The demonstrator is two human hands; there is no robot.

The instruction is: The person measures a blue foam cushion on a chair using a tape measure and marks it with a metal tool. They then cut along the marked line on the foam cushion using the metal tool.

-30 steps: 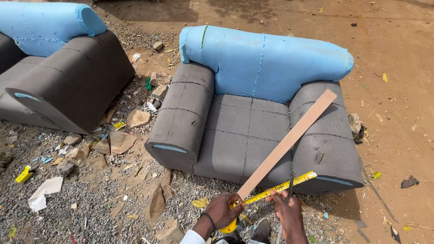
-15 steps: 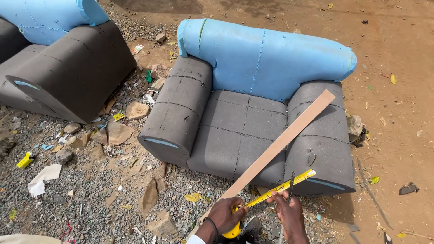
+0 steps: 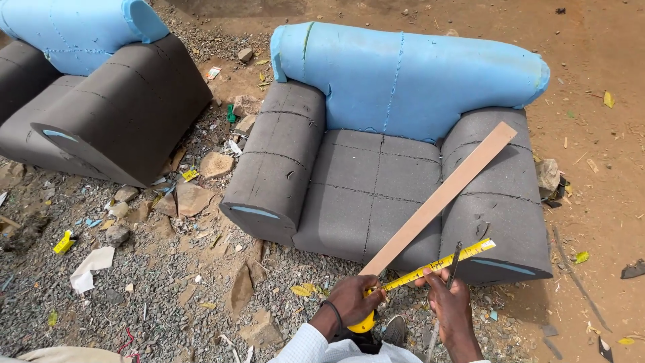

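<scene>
Head cam: left hand had its grip closed round a yellow tape measure & the near end of a wood strip, which slanted up over the grey foam sofa. Right hand pinched the tape blade w/ a thin dark tool. Gravel ground below; 2nd foam sofa at left.
</scene>
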